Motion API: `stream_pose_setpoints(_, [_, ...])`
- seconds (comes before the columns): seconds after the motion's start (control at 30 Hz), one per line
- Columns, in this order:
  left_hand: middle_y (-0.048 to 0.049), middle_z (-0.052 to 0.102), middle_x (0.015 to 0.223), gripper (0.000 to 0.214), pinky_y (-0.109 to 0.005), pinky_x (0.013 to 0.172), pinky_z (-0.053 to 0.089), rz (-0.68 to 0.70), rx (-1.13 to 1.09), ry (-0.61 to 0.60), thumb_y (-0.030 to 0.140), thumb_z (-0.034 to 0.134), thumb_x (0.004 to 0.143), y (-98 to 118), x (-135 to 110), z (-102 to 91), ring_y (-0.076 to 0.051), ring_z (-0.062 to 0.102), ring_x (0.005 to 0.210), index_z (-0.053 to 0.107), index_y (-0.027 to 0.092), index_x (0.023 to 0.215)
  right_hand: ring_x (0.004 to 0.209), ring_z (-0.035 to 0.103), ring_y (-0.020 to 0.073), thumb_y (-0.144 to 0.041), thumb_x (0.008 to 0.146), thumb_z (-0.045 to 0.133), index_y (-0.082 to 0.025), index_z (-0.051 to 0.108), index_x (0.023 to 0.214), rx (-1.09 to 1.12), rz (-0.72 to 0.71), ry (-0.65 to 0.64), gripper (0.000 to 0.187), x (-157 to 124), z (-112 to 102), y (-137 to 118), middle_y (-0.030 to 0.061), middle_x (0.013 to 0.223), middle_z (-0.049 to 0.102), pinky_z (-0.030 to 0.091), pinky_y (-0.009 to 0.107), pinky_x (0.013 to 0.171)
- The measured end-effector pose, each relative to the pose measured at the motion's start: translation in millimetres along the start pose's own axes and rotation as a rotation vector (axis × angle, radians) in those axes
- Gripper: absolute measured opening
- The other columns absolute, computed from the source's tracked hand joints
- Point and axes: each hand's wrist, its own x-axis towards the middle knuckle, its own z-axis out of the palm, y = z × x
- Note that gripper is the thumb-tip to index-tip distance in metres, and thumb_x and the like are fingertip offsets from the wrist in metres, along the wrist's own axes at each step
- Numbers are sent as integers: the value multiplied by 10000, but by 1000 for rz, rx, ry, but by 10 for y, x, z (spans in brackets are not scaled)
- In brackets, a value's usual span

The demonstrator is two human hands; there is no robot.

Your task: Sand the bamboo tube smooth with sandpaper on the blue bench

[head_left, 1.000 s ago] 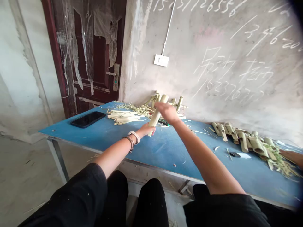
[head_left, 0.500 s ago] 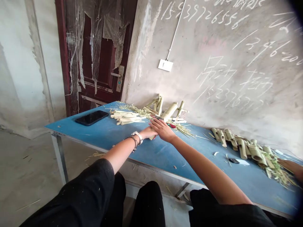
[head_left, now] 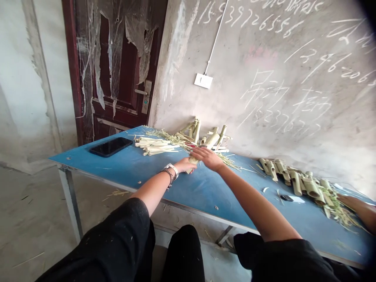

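Note:
My left hand [head_left: 185, 165] is wrapped round the near end of a pale bamboo piece [head_left: 192, 160] above the table's front half. Across that piece lies my right hand [head_left: 208, 156], its fingers stretched out over the top; what is under its palm is hidden. Just beyond the fingers stands a cut bamboo tube [head_left: 212, 140], and I cannot tell whether it joins the held piece. A bundle of short bamboo sticks [head_left: 155, 145] lies to the left of my hands. Behind them, bamboo frames [head_left: 195, 131] lean near the wall among thin shavings.
A black phone [head_left: 111, 147] lies on the left of the blue table [head_left: 123, 168]. Several cut bamboo tubes [head_left: 296, 182] are heaped at the right, near a black-and-white object [head_left: 289, 198]. Another person's hand [head_left: 352, 205] reaches in at the right edge. A wall [head_left: 264, 98] stands behind.
My right hand has slid slightly right and off my left hand, uncovering more of the bamboo piece. My left hand keeps its grip. The whole view has shifted a little.

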Motion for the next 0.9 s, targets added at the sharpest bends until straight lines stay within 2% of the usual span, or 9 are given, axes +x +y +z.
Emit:
stream_pose_setpoints(0.1, [-80,559,1150,293,-391,816,510,-164,70,-137,331,526,896,20,-6,2,-196,574,968,541,170,1140,1285,379,251,-45,873,333,-138,391,1374,-37,66,22,513,-48,-35,264,138,1376,433,344,479,1045])
stream_pose_setpoints(0.17, [-82,558,1149,300,-394,816,510,-221,105,-176,331,528,895,25,-7,-4,-198,574,968,538,164,1144,1292,364,266,-52,873,344,-107,374,1380,-43,49,21,511,-7,-28,302,168,1379,419,332,493,1046])
stream_pose_setpoints(0.33, [-83,556,1154,298,-394,823,506,-278,172,-219,330,526,896,16,13,-8,-197,573,972,537,166,1146,1303,352,178,-123,888,410,-169,398,1369,-15,-164,-54,484,47,-33,230,77,1405,407,310,366,1078])
stream_pose_setpoints(0.43, [-85,557,1147,318,-404,816,509,-297,193,-248,328,535,892,20,28,-5,-200,576,968,527,152,1157,1263,412,203,-104,883,396,-135,401,1361,-37,-134,-63,480,-43,-94,424,111,1378,437,338,403,1049])
stream_pose_setpoints(0.57, [-85,557,1146,325,-407,815,509,-317,198,-242,326,539,890,19,55,1,-202,577,968,523,149,1161,1233,440,254,-82,861,406,-117,449,1322,-77,-55,-61,464,-21,-87,640,139,1326,494,358,434,1012])
stream_pose_setpoints(0.67, [-85,556,1147,327,-406,815,509,-329,189,-210,327,537,890,-2,89,7,-202,576,968,521,150,1165,1220,444,283,-84,857,413,-103,463,1304,-98,-4,-47,450,149,-17,635,160,1312,501,354,450,1001])
stream_pose_setpoints(0.73, [-85,557,1146,327,-405,813,509,-336,181,-188,329,537,891,-16,109,10,-201,577,967,521,150,1164,1208,455,271,-90,843,444,-129,476,1290,-97,8,-43,450,251,19,617,140,1308,509,353,430,1003])
stream_pose_setpoints(0.9, [-84,560,1138,323,-402,809,511,-347,170,-166,329,538,890,-1,117,14,-199,579,961,525,148,1157,1174,477,258,-131,792,550,-180,482,1268,-88,37,-26,484,303,89,615,109,1279,535,382,401,961])
